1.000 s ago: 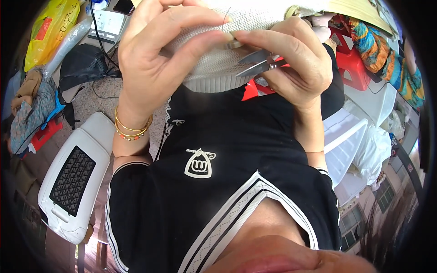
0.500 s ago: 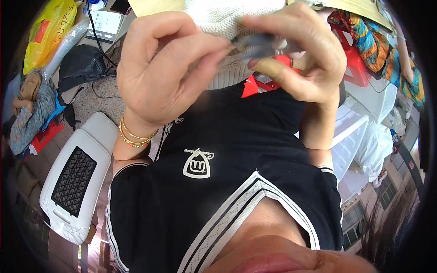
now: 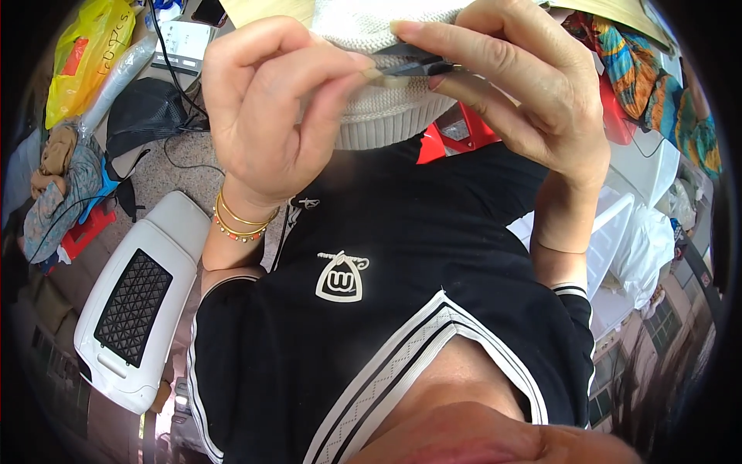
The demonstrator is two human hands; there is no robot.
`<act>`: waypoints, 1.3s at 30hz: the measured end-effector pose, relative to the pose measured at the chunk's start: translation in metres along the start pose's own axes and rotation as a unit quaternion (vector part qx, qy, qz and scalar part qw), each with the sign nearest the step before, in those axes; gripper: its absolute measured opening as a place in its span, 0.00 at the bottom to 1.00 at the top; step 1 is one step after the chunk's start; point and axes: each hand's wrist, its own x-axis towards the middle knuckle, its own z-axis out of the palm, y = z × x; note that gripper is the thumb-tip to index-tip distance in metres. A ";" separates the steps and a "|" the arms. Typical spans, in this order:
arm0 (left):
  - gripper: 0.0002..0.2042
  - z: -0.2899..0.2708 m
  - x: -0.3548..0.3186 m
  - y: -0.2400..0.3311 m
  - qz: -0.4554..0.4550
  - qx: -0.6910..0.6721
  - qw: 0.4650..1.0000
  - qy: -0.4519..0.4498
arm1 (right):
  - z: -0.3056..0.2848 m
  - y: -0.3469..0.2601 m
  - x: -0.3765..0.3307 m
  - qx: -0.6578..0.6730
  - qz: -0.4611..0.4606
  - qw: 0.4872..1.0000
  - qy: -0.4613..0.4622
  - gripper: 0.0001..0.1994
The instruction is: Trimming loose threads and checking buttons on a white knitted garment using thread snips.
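White knitted fabric with a ribbed edge lies at the top middle, behind my two hands. My right hand is closed on small dark thread snips, gripped between thumb and fingers. The blades point left, toward my other hand. With thumb and forefinger pressed together, my left hand pinches right at the blade tips. Whatever sits in that pinch is too small to make out. Both hands are raised in front of the knit, and they hide part of it.
On the left stand a white chair-like piece with a black lattice panel, a black bag and a yellow plastic bag. To the right are a patterned cloth, a red stool and a white plastic bag.
The snips, blurred before, now show plainly with their blades nearer my left fingertips. My right hand has shifted slightly right, and more of the knit's ribbed edge shows.
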 end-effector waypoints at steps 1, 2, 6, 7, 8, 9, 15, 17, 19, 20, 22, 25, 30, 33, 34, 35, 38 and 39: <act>0.12 -0.002 0.000 0.000 0.000 0.000 1.000 -0.001 | 0.000 0.001 0.000 0.001 0.000 1.000 0.000 0.19; 0.09 -0.005 0.001 0.001 0.001 0.012 1.000 -0.028 | -0.001 0.002 -0.001 -0.004 -0.006 1.000 0.000 0.19; 0.07 -0.008 -0.002 0.001 -0.029 0.027 0.998 -0.057 | 0.009 0.010 -0.003 -0.059 -0.087 0.994 0.044 0.17; 0.07 -0.006 -0.001 0.000 -0.028 0.026 0.998 -0.058 | 0.006 0.007 -0.003 -0.059 -0.085 0.994 0.044 0.17; 0.07 -0.005 -0.001 -0.001 -0.032 0.007 0.998 -0.045 | 0.001 -0.003 0.001 -0.044 -0.022 0.999 0.012 0.16; 0.06 -0.003 -0.001 -0.001 -0.036 -0.011 0.999 -0.031 | -0.003 -0.008 0.004 -0.028 0.040 0.999 -0.020 0.15; 0.08 -0.007 0.007 0.001 -0.016 0.065 0.996 -0.054 | -0.006 -0.009 0.007 -0.056 0.019 0.998 -0.023 0.10; 0.08 -0.005 0.009 0.001 -0.017 0.054 0.997 -0.046 | -0.006 -0.009 0.006 -0.058 0.018 0.998 -0.016 0.10; 0.09 -0.006 0.011 0.001 -0.017 0.044 0.998 -0.039 | -0.005 -0.010 0.005 -0.059 0.016 0.998 -0.008 0.10; 0.08 -0.008 0.012 0.002 -0.016 0.065 0.996 -0.054 | -0.004 -0.010 0.005 -0.059 0.016 0.998 -0.005 0.10; 0.08 -0.007 0.010 0.005 -0.014 0.089 0.993 -0.072 | -0.002 -0.009 0.003 -0.057 0.014 0.998 0.003 0.09; 0.08 -0.004 0.002 0.003 -0.121 -0.070 0.990 0.003 | 0.001 -0.009 0.003 -0.051 0.007 0.998 0.021 0.09; 0.10 -0.010 -0.005 -0.025 -0.121 -0.071 0.987 0.073 | 0.006 0.005 -0.001 0.022 -0.020 0.997 0.067 0.18; 0.13 -0.028 -0.025 -0.041 -0.294 -0.086 0.950 -0.065 | 0.018 0.007 -0.003 0.006 0.001 0.995 0.100 0.22; 0.13 -0.029 -0.028 -0.039 -0.331 -0.115 0.934 -0.076 | 0.013 0.011 -0.005 -0.003 -0.004 0.996 0.090 0.19; 0.13 -0.032 -0.032 -0.036 -0.369 -0.136 0.916 -0.085 | 0.016 0.023 -0.009 0.000 -0.008 0.995 0.095 0.19; 0.12 -0.039 -0.032 -0.029 -0.366 -0.205 0.907 -0.044 | 0.024 0.055 -0.024 0.019 -0.108 0.988 0.113 0.14; 0.12 -0.041 -0.027 -0.025 -0.368 -0.205 0.906 -0.041 | 0.021 0.058 -0.029 0.019 -0.108 0.987 0.117 0.14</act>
